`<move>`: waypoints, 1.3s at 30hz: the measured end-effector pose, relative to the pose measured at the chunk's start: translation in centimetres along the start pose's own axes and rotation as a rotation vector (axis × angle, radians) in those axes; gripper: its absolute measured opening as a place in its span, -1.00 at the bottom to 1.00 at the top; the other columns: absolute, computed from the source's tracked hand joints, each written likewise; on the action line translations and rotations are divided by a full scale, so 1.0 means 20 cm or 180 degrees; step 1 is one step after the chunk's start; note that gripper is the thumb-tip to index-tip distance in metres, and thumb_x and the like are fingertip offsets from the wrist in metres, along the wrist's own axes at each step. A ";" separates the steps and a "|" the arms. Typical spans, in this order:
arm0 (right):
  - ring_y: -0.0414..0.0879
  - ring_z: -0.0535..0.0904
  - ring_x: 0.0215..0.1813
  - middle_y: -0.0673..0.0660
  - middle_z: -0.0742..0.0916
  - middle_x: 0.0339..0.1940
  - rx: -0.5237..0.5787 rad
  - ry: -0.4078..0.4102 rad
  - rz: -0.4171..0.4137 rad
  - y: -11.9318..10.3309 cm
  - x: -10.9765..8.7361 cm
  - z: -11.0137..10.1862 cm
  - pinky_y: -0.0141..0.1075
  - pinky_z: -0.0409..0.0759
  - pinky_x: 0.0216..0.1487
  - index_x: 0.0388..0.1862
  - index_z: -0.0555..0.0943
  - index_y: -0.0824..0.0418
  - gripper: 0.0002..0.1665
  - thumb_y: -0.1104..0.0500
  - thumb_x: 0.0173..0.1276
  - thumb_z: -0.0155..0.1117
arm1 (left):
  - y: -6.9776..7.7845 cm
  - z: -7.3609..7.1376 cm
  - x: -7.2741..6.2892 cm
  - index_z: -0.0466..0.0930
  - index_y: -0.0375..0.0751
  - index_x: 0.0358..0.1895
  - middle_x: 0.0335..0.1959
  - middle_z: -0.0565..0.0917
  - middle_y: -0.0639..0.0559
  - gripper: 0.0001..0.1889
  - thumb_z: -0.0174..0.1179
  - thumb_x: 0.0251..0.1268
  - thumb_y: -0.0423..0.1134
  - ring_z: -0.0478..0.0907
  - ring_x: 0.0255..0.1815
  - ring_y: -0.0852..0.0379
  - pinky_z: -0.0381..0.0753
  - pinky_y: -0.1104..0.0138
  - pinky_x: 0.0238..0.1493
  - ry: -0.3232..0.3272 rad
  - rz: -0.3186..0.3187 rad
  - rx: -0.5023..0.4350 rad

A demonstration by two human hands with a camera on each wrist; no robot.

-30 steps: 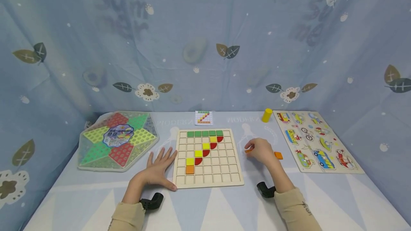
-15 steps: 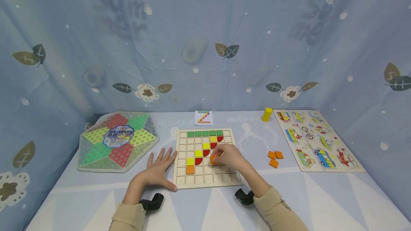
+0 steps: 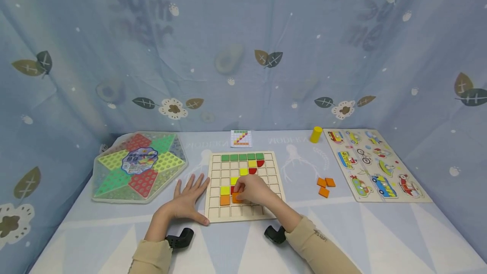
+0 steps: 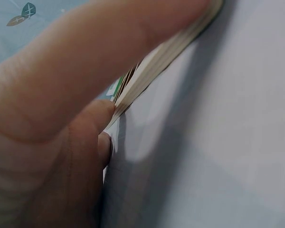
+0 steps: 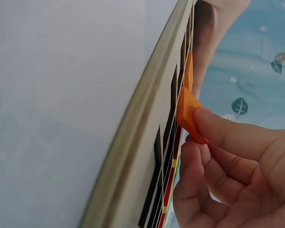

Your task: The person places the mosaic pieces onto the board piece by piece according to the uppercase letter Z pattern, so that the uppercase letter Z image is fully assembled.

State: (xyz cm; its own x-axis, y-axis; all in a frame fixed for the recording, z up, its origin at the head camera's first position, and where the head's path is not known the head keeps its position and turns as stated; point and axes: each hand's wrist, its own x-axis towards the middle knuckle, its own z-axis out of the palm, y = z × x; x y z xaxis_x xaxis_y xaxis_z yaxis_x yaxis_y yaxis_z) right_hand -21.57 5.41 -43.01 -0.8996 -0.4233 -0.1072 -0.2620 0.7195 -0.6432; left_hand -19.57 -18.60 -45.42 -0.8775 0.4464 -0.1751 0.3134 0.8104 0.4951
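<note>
My right hand (image 3: 254, 188) pinches an orange square tile (image 5: 189, 114) between thumb and fingers over the wooden grid board (image 3: 213, 215). In the head view the held tile is just right of another orange tile (image 3: 225, 200) that lies in a cell. On the board are a row of green squares (image 3: 242, 157), a diagonal of yellow squares (image 3: 244, 171) and red quarter-round pieces (image 3: 260, 163); my right hand hides some of them. My left hand (image 3: 188, 200) lies with fingers spread at the board's left edge, its thumb and fingertips touching that edge.
Three loose orange tiles (image 3: 324, 192) lie right of the board. A small pattern card (image 3: 241, 138) stands behind it. A yellow cylinder (image 3: 316, 135) and a vehicle puzzle board (image 3: 355, 172) are at the right. A hexagonal game box (image 3: 140, 166) lies at the left.
My right hand picked up an orange tile from the table on the right and carried it left over the board, down to beside the placed orange tile. The left hand stays put.
</note>
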 end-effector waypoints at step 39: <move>-0.12 0.47 -0.40 0.01 0.60 -0.47 0.0233 0.0620 0.0744 0.36 -0.25 -0.35 -0.31 0.42 -0.41 -0.44 0.59 0.19 -0.89 0.29 0.07 0.37 | 0.00 0.00 0.00 -0.09 -0.24 0.46 0.48 -0.18 -0.24 0.33 0.44 -0.44 0.29 -0.42 0.45 -0.30 -0.55 -0.26 0.23 0.0004 -0.0030 -0.0014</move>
State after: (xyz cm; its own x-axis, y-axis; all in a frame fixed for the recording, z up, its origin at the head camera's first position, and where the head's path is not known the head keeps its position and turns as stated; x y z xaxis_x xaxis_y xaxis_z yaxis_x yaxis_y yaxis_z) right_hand -21.33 16.45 -41.80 -0.9844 -0.1326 -0.1158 -0.0207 0.7403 -0.6719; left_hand -19.60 -18.56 -45.52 -0.8809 0.4383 -0.1788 0.3035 0.8128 0.4972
